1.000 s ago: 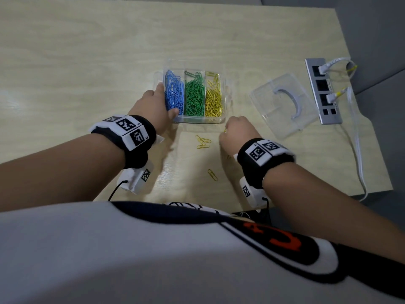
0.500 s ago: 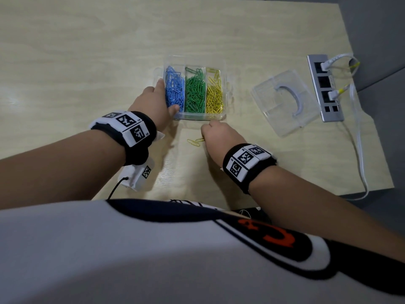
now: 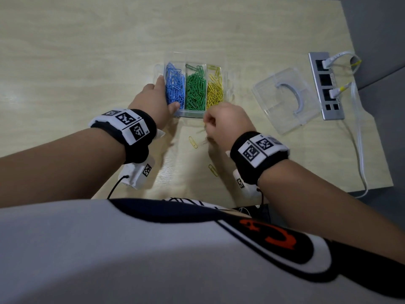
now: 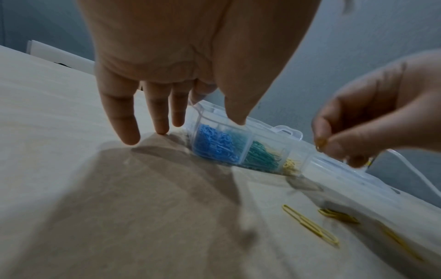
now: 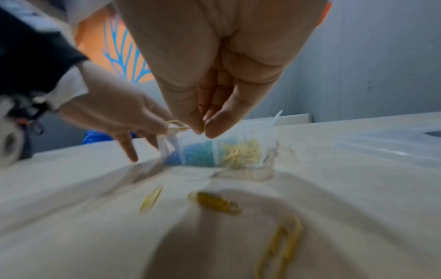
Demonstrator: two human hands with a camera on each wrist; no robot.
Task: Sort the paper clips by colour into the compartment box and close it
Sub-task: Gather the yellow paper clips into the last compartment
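Note:
The clear compartment box (image 3: 190, 114) stands open on the table, with blue clips (image 3: 174, 87) in its left compartment, green clips (image 3: 195, 88) in the middle and yellow clips (image 3: 215, 89) on the right. My left hand (image 3: 153, 98) lies against the box's left side with straight fingers (image 4: 126, 120), its thumb on the near rim. My right hand (image 3: 206, 123) hovers at the box's near right corner and pinches one yellow paper clip (image 5: 177, 125) between thumb and forefinger. Three loose yellow clips (image 3: 192, 142) (image 5: 214, 203) lie on the table below it.
The box's clear lid (image 3: 287, 99) lies flat to the right of the box. Beyond it a grey power strip (image 3: 326, 84) with white cables (image 3: 359, 145) sits near the table's right edge. The table's near edge runs close to my body.
My right hand swung left over the loose clips, then came up toward the box's near right corner with a yellow clip pinched. The left hand stayed on the box.

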